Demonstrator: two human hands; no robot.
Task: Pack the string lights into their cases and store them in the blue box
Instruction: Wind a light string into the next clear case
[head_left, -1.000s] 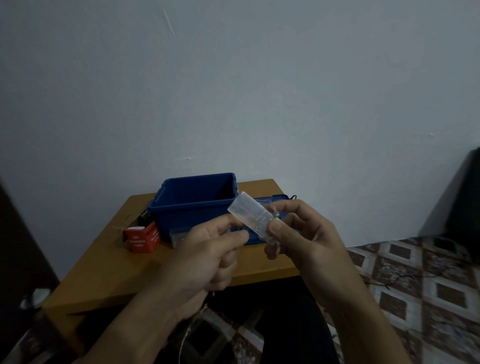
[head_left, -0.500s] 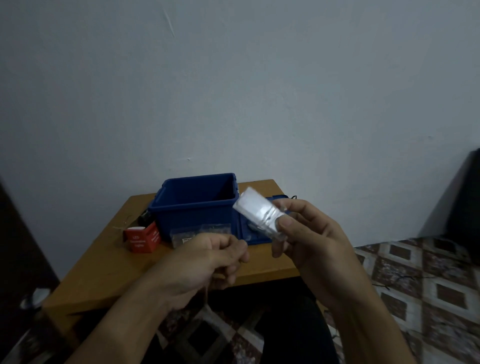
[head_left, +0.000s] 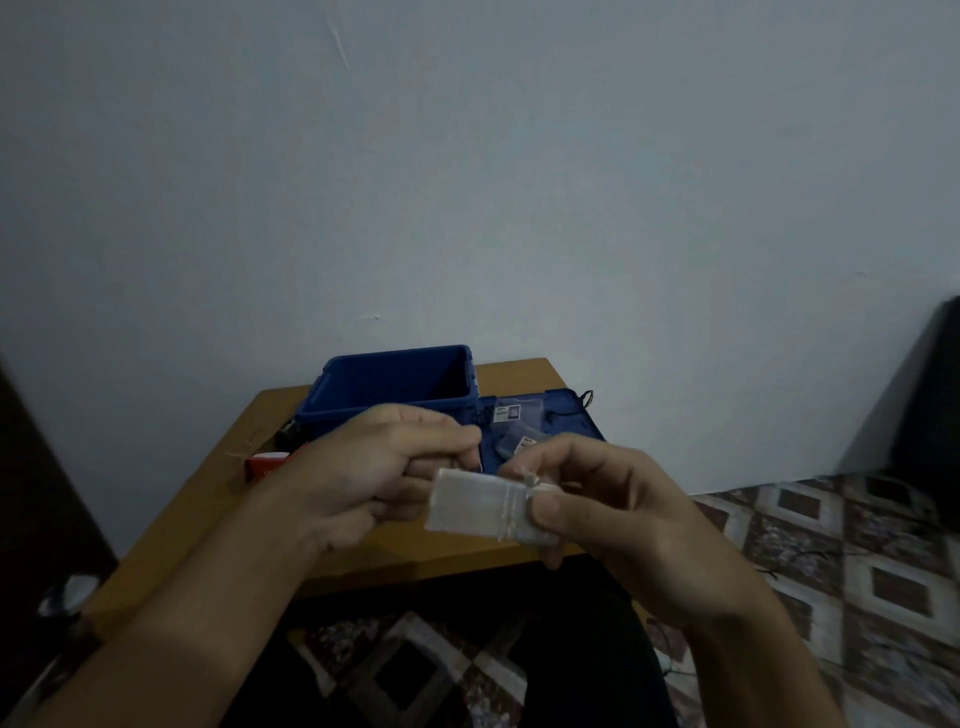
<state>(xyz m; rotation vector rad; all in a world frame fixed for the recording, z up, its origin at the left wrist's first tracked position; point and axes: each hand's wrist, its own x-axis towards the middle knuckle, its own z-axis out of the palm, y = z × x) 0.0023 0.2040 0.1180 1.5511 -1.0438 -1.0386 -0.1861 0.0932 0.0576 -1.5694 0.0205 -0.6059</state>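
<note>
A small red box (head_left: 264, 464) sits near the left edge of the wooden tabletop (head_left: 197, 509), partly hidden by the left wrist. Behind it, toward the far edge, the blue box (head_left: 389, 397) stands open. The left hand (head_left: 374, 480) is raised over the near half of the tabletop. Its fingers (head_left: 457, 441) are curled, with the thumb pressed against the forefinger; whether they pinch anything is too blurred to tell.

Just to the right, above the near edge, is the clear plastic case (head_left: 475, 501), lying roughly level. A thin pale string-light wire (head_left: 506, 512) is looped round its right end. The right hand (head_left: 618, 519) pinches that end between thumb and fingers (head_left: 545, 506).

Behind the right hand, at the far right corner, the blue lid (head_left: 566, 418) lies flat beside the blue box, with clear packets (head_left: 511, 415) on it. The patterned tile floor (head_left: 857, 566) lies to the right.
</note>
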